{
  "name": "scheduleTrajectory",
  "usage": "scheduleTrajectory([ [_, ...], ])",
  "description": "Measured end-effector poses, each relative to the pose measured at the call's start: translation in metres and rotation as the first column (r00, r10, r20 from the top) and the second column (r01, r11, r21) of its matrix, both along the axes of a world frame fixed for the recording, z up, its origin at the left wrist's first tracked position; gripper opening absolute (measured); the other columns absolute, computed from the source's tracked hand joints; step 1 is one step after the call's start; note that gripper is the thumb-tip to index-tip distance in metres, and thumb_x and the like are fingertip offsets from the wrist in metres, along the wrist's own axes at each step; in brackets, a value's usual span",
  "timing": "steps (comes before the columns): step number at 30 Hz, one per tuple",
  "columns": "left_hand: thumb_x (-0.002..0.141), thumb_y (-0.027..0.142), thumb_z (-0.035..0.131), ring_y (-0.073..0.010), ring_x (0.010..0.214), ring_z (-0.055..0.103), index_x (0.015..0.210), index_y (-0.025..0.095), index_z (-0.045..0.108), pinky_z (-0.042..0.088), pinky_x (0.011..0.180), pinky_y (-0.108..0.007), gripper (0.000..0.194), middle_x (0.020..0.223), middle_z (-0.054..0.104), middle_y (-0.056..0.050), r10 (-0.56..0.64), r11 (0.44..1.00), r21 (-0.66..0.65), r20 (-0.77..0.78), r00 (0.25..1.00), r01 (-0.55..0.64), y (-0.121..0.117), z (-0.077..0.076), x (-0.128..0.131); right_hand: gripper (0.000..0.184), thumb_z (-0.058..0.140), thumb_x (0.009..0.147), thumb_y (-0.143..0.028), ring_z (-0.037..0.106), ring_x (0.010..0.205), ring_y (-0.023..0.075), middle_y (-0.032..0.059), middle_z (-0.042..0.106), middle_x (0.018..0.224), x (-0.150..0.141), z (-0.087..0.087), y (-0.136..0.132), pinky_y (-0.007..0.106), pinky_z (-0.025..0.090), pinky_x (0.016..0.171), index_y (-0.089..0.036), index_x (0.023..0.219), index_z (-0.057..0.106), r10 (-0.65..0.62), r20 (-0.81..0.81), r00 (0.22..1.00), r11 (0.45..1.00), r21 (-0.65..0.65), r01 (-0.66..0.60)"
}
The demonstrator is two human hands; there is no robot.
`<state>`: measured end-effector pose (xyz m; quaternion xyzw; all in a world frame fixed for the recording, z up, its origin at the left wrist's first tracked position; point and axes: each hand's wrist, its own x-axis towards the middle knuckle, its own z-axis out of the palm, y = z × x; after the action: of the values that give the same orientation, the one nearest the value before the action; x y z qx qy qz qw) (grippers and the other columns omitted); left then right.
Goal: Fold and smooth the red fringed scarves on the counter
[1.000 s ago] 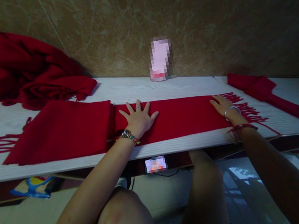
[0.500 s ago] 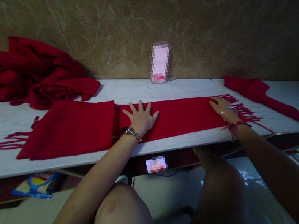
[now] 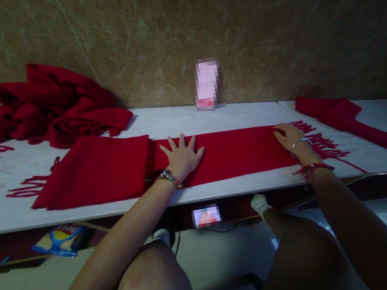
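Observation:
A red fringed scarf (image 3: 234, 153) lies as a flat strip along a white wood-grain table, its tassels spreading at the right end. My left hand (image 3: 183, 159) rests on it palm down with fingers spread, a ring and a bead bracelet showing. Near the tasseled end, my right hand (image 3: 289, 138) lies on the cloth, thumb apart from the fingers; its palm side is hidden. Folded red cloth (image 3: 97, 172) with fringe at its left covers the left part and meets the strip left of my left hand. Whether both are one scarf I cannot tell.
Crumpled red scarves (image 3: 55, 104) are heaped at the back left against the marble wall (image 3: 145, 38). Another red scarf (image 3: 346, 118) lies at the right. A blurred pink box-like thing (image 3: 208, 85) leans on the wall. Below the table (image 3: 187, 194) are a snack bag (image 3: 62, 239) and a lit screen (image 3: 206, 216).
The view has shifted slightly, so the things on the table sit a little lower. Both hands stay on the scarf in nearly the same places.

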<state>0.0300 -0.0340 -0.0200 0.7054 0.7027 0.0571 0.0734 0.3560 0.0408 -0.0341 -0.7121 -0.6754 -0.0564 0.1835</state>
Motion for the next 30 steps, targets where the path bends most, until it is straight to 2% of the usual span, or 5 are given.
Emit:
scheduleTrajectory([
  [5, 0.091, 0.054, 0.021, -0.0444, 0.138, 0.011, 0.145, 0.027, 0.03, 0.017, 0.103, -0.07, 0.06, 0.154, 0.021, -0.009, -0.007, 1.0, -0.014, -0.031, 0.999, 0.007, -0.001, 0.002, 0.0, 0.041, 0.039, 0.086, -0.028, 0.053, 0.12, 0.0229, 0.0096, 0.062, 0.125, -0.047, 0.007, -0.026, 0.044, 0.037, 0.106, -0.018, 0.117, 0.063, 0.239, -0.052, 0.97, 0.97, 0.05, -0.237],
  [8, 0.092, 0.053, 0.021, -0.0433, 0.139, 0.01, 0.145, 0.027, 0.03, 0.018, 0.103, -0.069, 0.059, 0.155, 0.019, -0.008, 0.0, 1.0, -0.022, -0.036, 0.999, -0.001, -0.002, 0.002, -0.001, 0.046, 0.042, 0.088, -0.036, 0.036, 0.134, 0.0261, 0.008, 0.045, 0.143, -0.087, 0.009, -0.05, 0.051, 0.03, 0.108, -0.021, 0.129, 0.054, 0.431, -0.029, 0.902, 0.896, -0.101, -0.432],
  [12, 0.093, 0.051, 0.021, -0.0413, 0.139, 0.013, 0.144, 0.027, 0.03, 0.02, 0.104, -0.068, 0.057, 0.155, 0.019, -0.008, -0.028, 0.999, -0.018, -0.067, 0.997, 0.027, -0.002, 0.001, -0.001, 0.052, 0.039, 0.091, -0.043, 0.025, 0.139, 0.0289, 0.005, 0.031, 0.151, -0.12, 0.005, -0.07, 0.059, 0.024, 0.108, -0.027, 0.14, 0.04, 0.521, 0.022, 0.853, 0.819, -0.296, -0.492],
  [24, 0.093, 0.053, 0.021, -0.0365, 0.141, 0.01, 0.146, 0.032, 0.023, 0.016, 0.108, -0.062, 0.057, 0.156, 0.014, -0.001, -0.098, 0.992, -0.089, -0.075, 0.992, 0.091, -0.003, 0.004, -0.001, 0.051, 0.03, 0.092, -0.038, 0.029, 0.137, 0.0289, 0.0032, 0.032, 0.151, -0.048, -0.003, -0.066, 0.059, 0.027, 0.107, -0.03, 0.142, 0.037, 0.241, 0.123, 0.963, 0.919, -0.347, -0.186],
  [30, 0.093, 0.054, 0.021, -0.0366, 0.141, 0.009, 0.146, 0.03, 0.025, 0.014, 0.108, -0.063, 0.058, 0.156, 0.015, -0.003, -0.11, 0.991, -0.084, -0.049, 0.993, 0.105, -0.003, 0.004, -0.001, 0.051, 0.029, 0.091, -0.038, 0.028, 0.138, 0.0273, 0.002, 0.033, 0.15, -0.041, -0.004, -0.066, 0.057, 0.026, 0.108, -0.03, 0.141, 0.038, 0.166, 0.139, 0.976, 0.933, -0.342, -0.11],
])
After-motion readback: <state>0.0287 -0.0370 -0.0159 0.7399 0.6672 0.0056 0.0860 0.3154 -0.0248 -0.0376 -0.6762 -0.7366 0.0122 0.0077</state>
